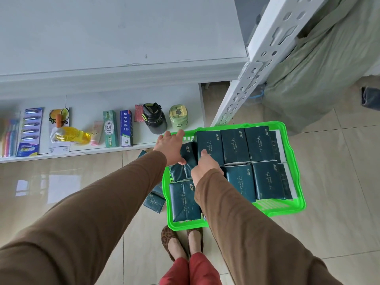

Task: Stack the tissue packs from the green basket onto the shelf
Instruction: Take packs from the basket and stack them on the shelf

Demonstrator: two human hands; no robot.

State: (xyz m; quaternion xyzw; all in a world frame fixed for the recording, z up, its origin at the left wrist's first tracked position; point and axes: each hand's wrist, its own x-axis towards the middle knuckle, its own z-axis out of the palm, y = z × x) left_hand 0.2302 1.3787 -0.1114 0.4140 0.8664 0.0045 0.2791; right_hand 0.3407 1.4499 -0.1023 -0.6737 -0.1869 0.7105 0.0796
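A bright green basket [296, 204] stands on the tiled floor, filled with several dark green tissue packs [234, 145] lying flat. One tissue pack [185, 165] at the basket's left end is tilted up. My left hand [170, 147] presses its left side, thumb on its face and fingers stretched over the basket's far rim. My right hand [205, 168] closes on its right edge, thumb up against the neighbouring pack. The fingers under the pack are hidden. The white shelf [123, 48] above is bare where I see it.
The low shelf [82, 150] holds toothbrushes [9, 138], a yellow bottle [72, 136], toothpaste boxes [118, 130], a black bottle [155, 120] and a green cup [178, 118]. More packs [154, 202] lie on the floor left of the basket. A white perforated post [257, 64] rises behind it.
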